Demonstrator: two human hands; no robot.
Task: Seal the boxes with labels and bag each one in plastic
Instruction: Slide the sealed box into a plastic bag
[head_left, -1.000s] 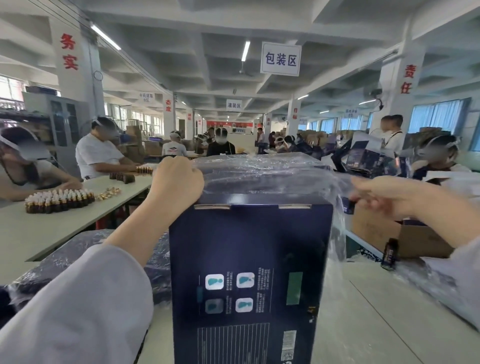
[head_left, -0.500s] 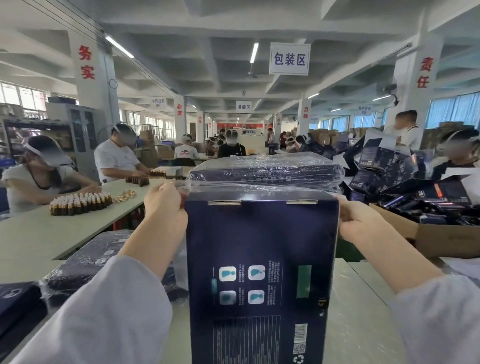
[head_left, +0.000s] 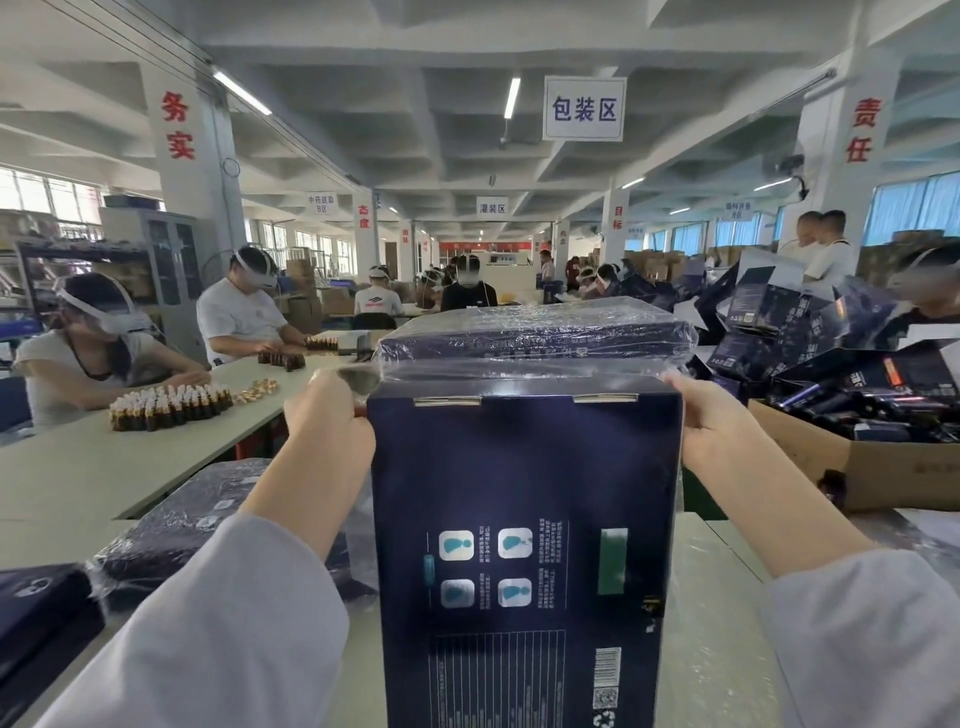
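Note:
A tall dark blue box (head_left: 524, 519) stands upright on the table in front of me, its printed back facing me. A clear plastic bag (head_left: 530, 366) lies around it, its open mouth bunched at the box's top edge. My left hand (head_left: 327, 415) pinches the plastic at the top left corner of the box. At the top right corner my right hand (head_left: 711, 415) grips the plastic too. Just behind the box sits a wrapped dark box (head_left: 535, 330).
Bagged dark boxes (head_left: 192, 519) lie on the table at my left. A cardboard carton (head_left: 872, 467) full of dark boxes stands at the right. Brown bottles (head_left: 166, 405) stand on the left table, where people sit working. More people sit and stand farther back.
My right hand came in from the right and took hold of the plastic at the box's top right corner. The plastic mouth sank to the box's top edge. The view tilted slightly.

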